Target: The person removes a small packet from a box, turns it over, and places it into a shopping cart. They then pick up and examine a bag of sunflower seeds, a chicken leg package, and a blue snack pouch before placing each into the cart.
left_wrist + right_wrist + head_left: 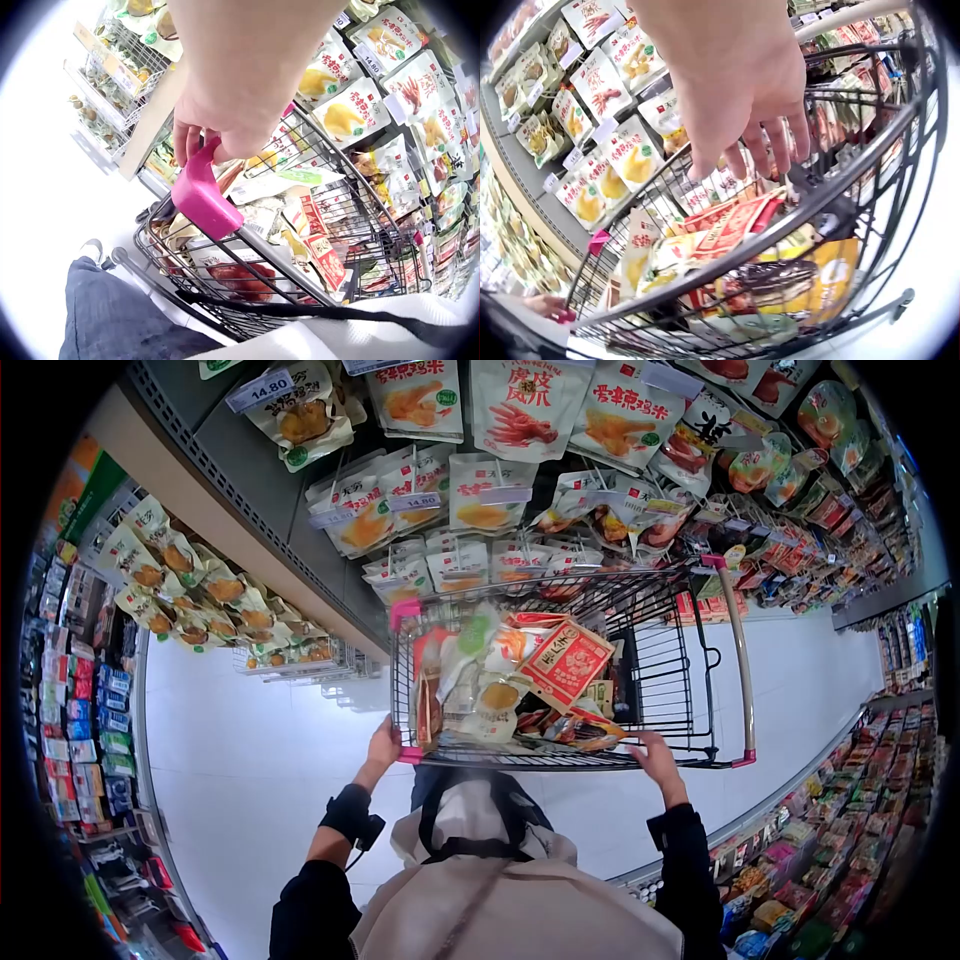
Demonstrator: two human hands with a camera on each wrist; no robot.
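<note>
Floor (220,740) pale, shelves (240,450) packed; left fingers (181,142) grip pink cart corner (204,199), right fingers (757,148) extended, empty

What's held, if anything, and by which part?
Left hand holds the shopping cart by its pink corner piece. Right hand, near the cart's side, appears to hold nothing.

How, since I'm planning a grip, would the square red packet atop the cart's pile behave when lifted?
The red packet looks thin and flat, so it's probably light. Its edges look fairly straight, perhaps suggesting slight stiffness. Lying on uneven bags, it might slide if nudged.
</note>
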